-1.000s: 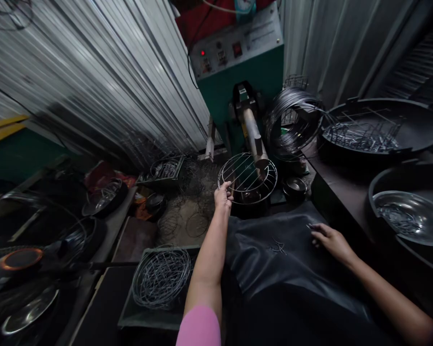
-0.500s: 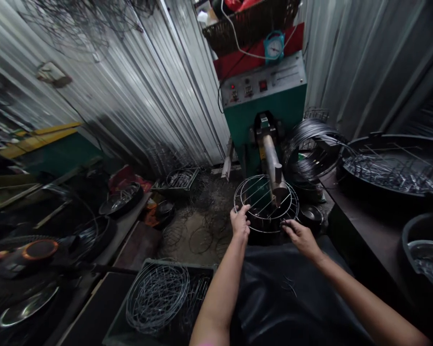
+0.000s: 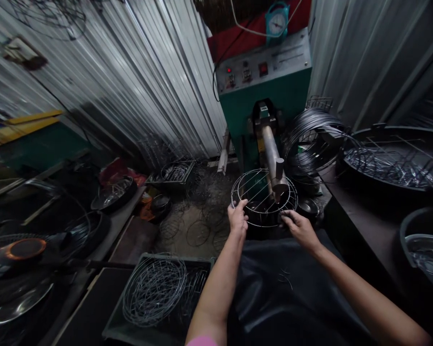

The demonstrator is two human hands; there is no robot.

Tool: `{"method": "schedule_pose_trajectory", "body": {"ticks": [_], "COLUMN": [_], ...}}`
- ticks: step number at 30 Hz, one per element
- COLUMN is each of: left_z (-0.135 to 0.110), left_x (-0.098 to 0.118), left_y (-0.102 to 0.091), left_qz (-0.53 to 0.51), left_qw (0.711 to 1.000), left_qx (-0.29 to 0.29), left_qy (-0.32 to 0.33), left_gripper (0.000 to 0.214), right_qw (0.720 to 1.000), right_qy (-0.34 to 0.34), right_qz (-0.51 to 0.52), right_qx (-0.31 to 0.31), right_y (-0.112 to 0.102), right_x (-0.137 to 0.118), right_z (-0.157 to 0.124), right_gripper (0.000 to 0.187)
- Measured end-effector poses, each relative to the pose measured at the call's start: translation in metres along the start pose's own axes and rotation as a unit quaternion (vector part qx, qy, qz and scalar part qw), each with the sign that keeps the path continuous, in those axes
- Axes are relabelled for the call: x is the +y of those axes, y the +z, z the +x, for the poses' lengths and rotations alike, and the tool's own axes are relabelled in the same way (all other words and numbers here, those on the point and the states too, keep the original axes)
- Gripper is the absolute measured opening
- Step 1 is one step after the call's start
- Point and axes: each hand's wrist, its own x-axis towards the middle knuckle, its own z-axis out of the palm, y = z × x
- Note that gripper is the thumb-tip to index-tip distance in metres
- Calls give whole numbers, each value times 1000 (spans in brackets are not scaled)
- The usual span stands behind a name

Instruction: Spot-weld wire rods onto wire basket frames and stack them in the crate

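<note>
piece (image 3: pixel 282 212) in right hand (image 3: pixel 299 228) seems mostly hidden

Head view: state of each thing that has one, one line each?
Wire rack: held at its left rim; contact with the machine unclear
Left hand: fingers closed on that rim
Right hand: fingers pinched at the near right rim; any held piece too small to tell
Machine: red light lit
Wire coil: bundled
Tray: piled with wirework
Apron: creased, loose wire bits on it

No txt legible; dial (image 3: pixel 276 23) & ctrl panel (image 3: pixel 281 65) too blurry.
</note>
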Motion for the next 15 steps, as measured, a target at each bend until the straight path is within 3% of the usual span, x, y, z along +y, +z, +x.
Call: {"method": "schedule_pose_trajectory", "body": {"ticks": [15], "left_z": [3], "left_x": [7], "left_y": [9], "left_qz": [-2], "left_qw": [999], "left_qx": [34], "left_qy": [-35], "left_gripper": [47], "right_qw": [999], "right_qy": [-14], "right_qz": [-33], "right_qx": [9], "right_y": [0], "right_x": [-10], "right_z": [10], "right_gripper": [30]}}
